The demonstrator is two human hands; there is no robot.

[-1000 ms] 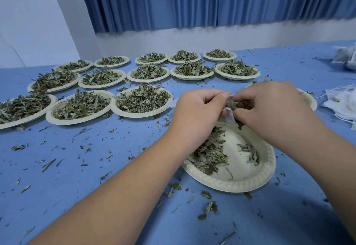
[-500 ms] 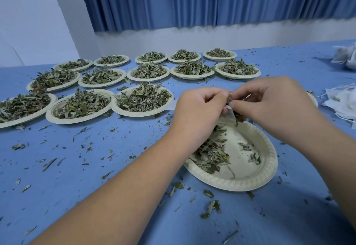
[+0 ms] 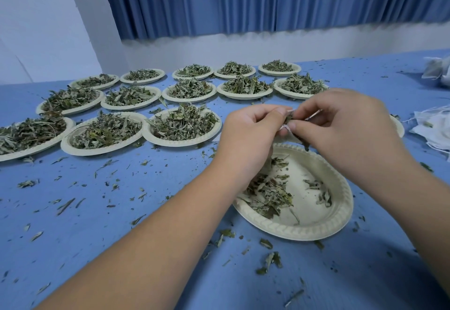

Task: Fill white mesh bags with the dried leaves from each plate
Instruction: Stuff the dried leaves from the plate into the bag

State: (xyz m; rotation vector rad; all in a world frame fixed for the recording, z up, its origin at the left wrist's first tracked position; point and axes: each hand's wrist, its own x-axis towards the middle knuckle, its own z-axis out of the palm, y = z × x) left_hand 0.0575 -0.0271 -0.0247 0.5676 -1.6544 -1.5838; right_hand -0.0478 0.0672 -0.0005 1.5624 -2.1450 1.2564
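Observation:
A cream paper plate lies before me on the blue table, holding a small remaining pile of dried leaves. Above its far rim my left hand and my right hand meet, both pinching a small white mesh bag that is mostly hidden between the fingers. A pinch of dried leaves shows at the bag's mouth under my right fingertips.
Several full plates of dried leaves stand in rows at the back left. A heap of white mesh bags lies at the right edge, another bundle farther back. Leaf crumbs litter the blue cloth.
Both hands have risen slightly above the plate while staying joined on the bag. The plate and the leaf pile are as before.

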